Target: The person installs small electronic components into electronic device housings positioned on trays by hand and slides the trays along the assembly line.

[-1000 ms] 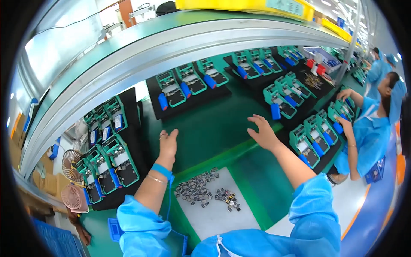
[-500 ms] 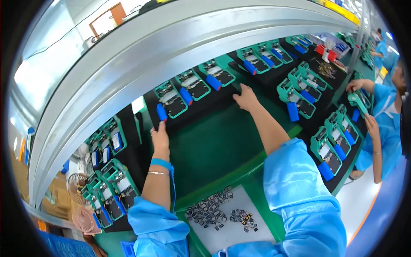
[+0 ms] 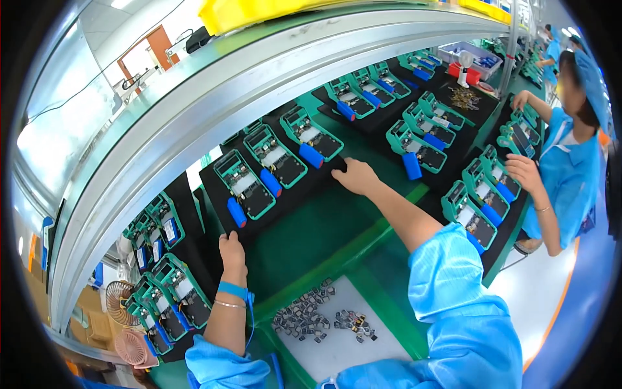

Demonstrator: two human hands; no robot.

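Black mat [image 3: 299,190] at 11 o'clock, carrying green housings [image 3: 275,155]. Right hand [image 3: 356,176] nearly closed, pinching its 4 o'clock corner; left hand [image 3: 233,256] curled at 7 o'clock corner, grip unclear. Wide spacing probably prevents skew.

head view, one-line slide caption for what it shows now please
Left hand and right hand at the near corners of a black mat carrying green-framed devices with blue packs.

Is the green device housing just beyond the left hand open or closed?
Open: the green device housing shows its internal parts, uncovered.
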